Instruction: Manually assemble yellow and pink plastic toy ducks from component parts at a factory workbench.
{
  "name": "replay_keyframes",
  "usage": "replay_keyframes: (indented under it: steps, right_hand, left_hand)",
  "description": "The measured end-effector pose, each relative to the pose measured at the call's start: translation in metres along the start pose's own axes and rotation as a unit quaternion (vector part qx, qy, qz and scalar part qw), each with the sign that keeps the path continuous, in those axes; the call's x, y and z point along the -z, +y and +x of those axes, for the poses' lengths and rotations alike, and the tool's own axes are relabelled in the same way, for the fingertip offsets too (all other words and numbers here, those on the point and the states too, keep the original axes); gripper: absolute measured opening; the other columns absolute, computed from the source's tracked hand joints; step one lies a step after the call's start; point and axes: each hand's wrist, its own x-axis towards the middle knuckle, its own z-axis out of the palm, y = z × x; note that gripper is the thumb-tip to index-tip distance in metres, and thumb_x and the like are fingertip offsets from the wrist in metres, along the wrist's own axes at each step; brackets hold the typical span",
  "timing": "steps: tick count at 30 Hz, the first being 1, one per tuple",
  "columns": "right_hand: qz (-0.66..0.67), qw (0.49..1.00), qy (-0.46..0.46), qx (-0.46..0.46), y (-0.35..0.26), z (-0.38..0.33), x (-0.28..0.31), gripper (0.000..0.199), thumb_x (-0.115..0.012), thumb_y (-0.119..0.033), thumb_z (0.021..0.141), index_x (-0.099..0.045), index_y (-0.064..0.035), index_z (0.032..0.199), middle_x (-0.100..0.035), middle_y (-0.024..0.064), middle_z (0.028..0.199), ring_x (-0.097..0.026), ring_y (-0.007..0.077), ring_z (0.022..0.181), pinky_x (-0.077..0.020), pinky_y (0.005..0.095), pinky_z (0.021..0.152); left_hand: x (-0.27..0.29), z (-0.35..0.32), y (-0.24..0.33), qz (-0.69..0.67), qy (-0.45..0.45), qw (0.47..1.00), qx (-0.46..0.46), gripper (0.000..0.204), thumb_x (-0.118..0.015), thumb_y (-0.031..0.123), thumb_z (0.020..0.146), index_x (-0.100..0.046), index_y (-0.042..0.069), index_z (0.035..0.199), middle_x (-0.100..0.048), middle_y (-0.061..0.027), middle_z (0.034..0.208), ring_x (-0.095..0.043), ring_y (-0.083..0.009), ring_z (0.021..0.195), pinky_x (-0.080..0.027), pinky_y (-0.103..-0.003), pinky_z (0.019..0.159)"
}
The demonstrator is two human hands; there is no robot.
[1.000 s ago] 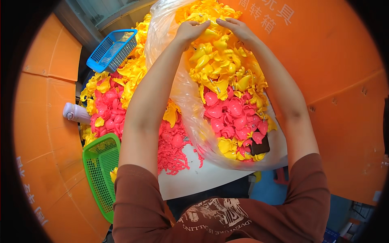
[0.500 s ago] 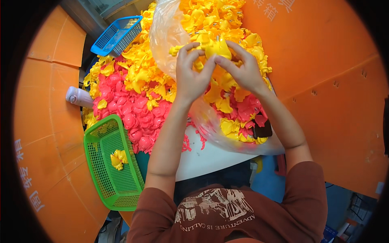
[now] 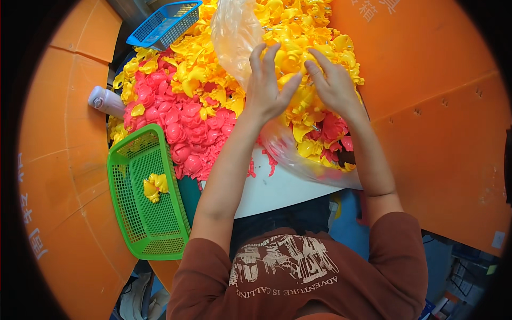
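Over the pile of yellow plastic pieces (image 3: 290,24), my left hand (image 3: 266,88) is open, thumb and fingers spread. My right hand (image 3: 335,88) hovers beside it, also open, with its fingers apart. Shiny yellow parts show in the gap between them; neither hand visibly grips one. Pink rounded plastic pieces (image 3: 186,122) lie in a heap left of my left forearm. A crumpled clear plastic bag (image 3: 234,37) rises beside my left hand, and its lower part spreads under the pieces near my right forearm.
On the left, a green mesh basket (image 3: 118,200) holds a few yellow parts (image 3: 155,186). A blue basket (image 3: 140,38) stands at the back left. A pale bottle (image 3: 106,101) lies beside the heap. Orange panels (image 3: 426,128) flank both sides; the white table edge (image 3: 282,189) is near my body.
My hands held a yellow plastic part between their fingers; now they have spread and moved apart, and the part is no longer in them. The whole view has shifted slightly.
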Motion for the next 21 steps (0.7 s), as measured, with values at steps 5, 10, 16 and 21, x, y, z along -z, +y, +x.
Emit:
replay_keyframes:
  steps: [5, 10, 16, 21]
  right_hand:
    - [-0.195, 0.981, -0.008, -0.012, -0.021, -0.007, 0.015, 0.038, -0.051, -0.035, 0.09, -0.061, -0.0062, 0.112, -0.065, 0.0179, 0.087, -0.06, 0.033, 0.087, -0.0469, 0.0402, 0.078]
    - [0.08, 0.971, 0.182, 0.13, -0.034, -0.025, 0.013, 0.023, -0.06, -0.017, 0.086, -0.062, 0.0007, 0.1, -0.065, 0.0152, 0.088, -0.062, 0.0257, 0.082, -0.0478, 0.0307, 0.076]
    - [0.116, 0.967, 0.161, 0.163, -0.044, -0.046, 0.007, 0.01, -0.063, -0.003, 0.082, -0.062, 0.0029, 0.091, -0.064, 0.0069, 0.083, -0.058, 0.0115, 0.077, -0.0458, 0.0235, 0.07]
    - [0.201, 0.969, 0.118, 0.075, -0.047, -0.074, -0.008, 0.012, -0.063, -0.002, 0.083, -0.062, 0.0035, 0.093, -0.062, 0.0052, 0.08, -0.055, 0.0088, 0.072, -0.0444, 0.021, 0.068]
  left_hand:
    - [0.009, 0.001, -0.006, 0.016, -0.059, 0.996, 0.07, 0.063, -0.048, 0.052, 0.087, -0.039, 0.003, 0.126, -0.042, -0.0232, 0.118, -0.047, -0.0409, 0.107, -0.04, -0.045, 0.089]
    - [0.028, -0.014, 0.004, 0.107, 0.051, 0.992, 0.035, 0.058, -0.044, 0.049, 0.09, -0.043, 0.0, 0.122, -0.046, -0.0188, 0.109, -0.05, -0.0328, 0.099, -0.041, -0.04, 0.085]
    - [0.082, -0.06, 0.067, -0.488, 0.161, 0.853, 0.096, 0.038, -0.054, 0.036, 0.088, -0.053, 0.0, 0.099, -0.055, -0.0081, 0.087, -0.051, -0.0178, 0.077, -0.041, -0.03, 0.073]
    - [0.17, -0.041, 0.168, -0.705, 0.016, 0.704, 0.081, 0.037, -0.051, 0.032, 0.09, -0.046, 0.013, 0.059, -0.056, -0.0111, 0.06, -0.053, -0.0148, 0.05, -0.031, -0.029, 0.037]
